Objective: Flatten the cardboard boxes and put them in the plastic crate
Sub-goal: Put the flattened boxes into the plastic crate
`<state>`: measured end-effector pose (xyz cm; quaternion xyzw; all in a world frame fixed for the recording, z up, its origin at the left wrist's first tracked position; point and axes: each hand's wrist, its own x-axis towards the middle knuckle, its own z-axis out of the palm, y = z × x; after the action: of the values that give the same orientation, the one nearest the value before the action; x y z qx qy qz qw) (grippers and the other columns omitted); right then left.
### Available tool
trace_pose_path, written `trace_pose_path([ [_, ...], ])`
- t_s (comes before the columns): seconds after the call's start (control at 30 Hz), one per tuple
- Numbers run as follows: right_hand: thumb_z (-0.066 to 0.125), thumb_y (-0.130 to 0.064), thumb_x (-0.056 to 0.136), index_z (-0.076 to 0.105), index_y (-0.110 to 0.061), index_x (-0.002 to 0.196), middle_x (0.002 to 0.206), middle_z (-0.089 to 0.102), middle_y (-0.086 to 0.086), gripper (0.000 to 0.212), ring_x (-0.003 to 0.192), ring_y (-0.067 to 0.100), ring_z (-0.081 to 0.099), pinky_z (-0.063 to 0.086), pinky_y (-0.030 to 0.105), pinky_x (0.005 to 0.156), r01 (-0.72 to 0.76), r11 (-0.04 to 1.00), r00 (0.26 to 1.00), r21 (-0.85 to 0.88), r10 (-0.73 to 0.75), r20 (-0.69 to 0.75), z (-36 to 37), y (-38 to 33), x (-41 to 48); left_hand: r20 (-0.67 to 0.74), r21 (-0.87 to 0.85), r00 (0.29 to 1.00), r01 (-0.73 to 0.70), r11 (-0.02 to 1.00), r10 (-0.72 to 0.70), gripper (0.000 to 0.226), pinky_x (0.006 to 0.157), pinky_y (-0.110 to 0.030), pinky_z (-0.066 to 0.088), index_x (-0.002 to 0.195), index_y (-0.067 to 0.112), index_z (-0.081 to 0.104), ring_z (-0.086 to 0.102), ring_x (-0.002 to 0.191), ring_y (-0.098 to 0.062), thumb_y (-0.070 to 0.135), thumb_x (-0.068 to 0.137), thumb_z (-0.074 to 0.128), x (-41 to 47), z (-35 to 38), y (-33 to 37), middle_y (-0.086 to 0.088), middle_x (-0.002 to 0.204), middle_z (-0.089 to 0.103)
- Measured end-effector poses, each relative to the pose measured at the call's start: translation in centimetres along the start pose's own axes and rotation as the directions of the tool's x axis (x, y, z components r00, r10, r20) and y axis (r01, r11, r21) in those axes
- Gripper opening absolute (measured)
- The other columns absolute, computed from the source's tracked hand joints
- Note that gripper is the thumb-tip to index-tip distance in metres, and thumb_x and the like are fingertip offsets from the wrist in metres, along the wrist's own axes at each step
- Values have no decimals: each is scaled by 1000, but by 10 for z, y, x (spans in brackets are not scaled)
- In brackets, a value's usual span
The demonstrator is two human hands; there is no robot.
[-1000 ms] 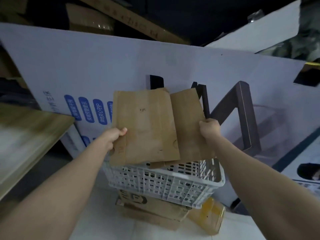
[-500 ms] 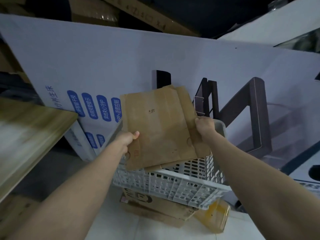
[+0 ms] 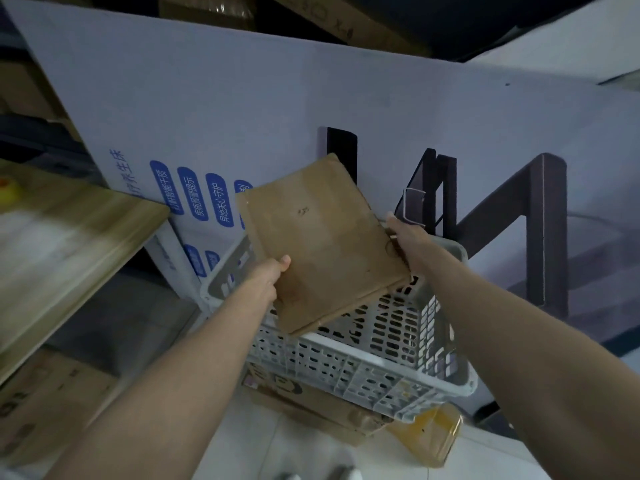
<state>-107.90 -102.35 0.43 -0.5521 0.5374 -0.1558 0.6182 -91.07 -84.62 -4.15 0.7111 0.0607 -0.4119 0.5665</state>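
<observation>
A flattened brown cardboard box (image 3: pixel 322 237) is held tilted over the white perforated plastic crate (image 3: pixel 363 362), its lower edge dipping inside the crate's opening. My left hand (image 3: pixel 266 277) grips the box's lower left edge, thumb on top. My right hand (image 3: pixel 407 235) holds its right edge, just above the crate's far rim. The crate's inside is mostly hidden by the box.
The crate sits on a brown cardboard box (image 3: pixel 311 403) with a yellowish package (image 3: pixel 433 431) beside it on the white floor. A big printed white carton (image 3: pixel 311 116) leans behind. At the left is a wooden tabletop (image 3: pixel 69 244), with more cardboard (image 3: pixel 45 403) below.
The cardboard has been folded flatter and lowered from above the crate down into its opening, tilting to the right. Both hands kept their hold.
</observation>
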Motion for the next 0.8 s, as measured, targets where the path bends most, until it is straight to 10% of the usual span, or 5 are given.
trace_pose_path([
  [0.2, 71, -40, 82, 51, -17, 120, 116, 57, 6, 49, 102, 28, 58, 53, 38, 72, -122, 976, 981, 183, 91, 171, -8, 18, -2, -34, -145, 998, 40, 989, -46, 54, 103, -47, 40, 136, 1, 42, 49, 122, -33, 30, 93, 57, -5, 22, -9, -16, 137, 48],
  [0.4, 60, -3, 90, 52, -5, 127, 129, 57, 13, 38, 115, 30, 55, 44, 47, 100, -78, 963, 988, 256, 40, 152, 3, 18, 14, 46, -242, 979, 205, 948, -200, 50, 99, -51, 43, 135, 2, 40, 49, 122, -36, 26, 94, 56, -22, 53, -30, -18, 137, 48],
  [0.63, 62, -3, 89, 53, -4, 124, 126, 58, 11, 37, 115, 28, 54, 43, 44, 102, -115, 985, 990, 128, 103, 92, -38, 30, 44, -439, 386, 892, 81, 919, 106, 109, 106, -48, 36, 148, 9, 13, 35, 132, -35, 49, 70, 77, 15, 9, -19, -16, 150, 26],
  [0.8, 62, -3, 89, 49, -1, 130, 130, 56, 13, 43, 118, 30, 53, 41, 49, 104, -180, 983, 976, 26, 175, 132, -41, 49, 58, 13, 544, 995, -92, 834, 101, 88, 112, -44, 27, 146, 4, 24, 30, 137, -31, 31, 79, 74, 53, 6, -8, -14, 151, 29],
])
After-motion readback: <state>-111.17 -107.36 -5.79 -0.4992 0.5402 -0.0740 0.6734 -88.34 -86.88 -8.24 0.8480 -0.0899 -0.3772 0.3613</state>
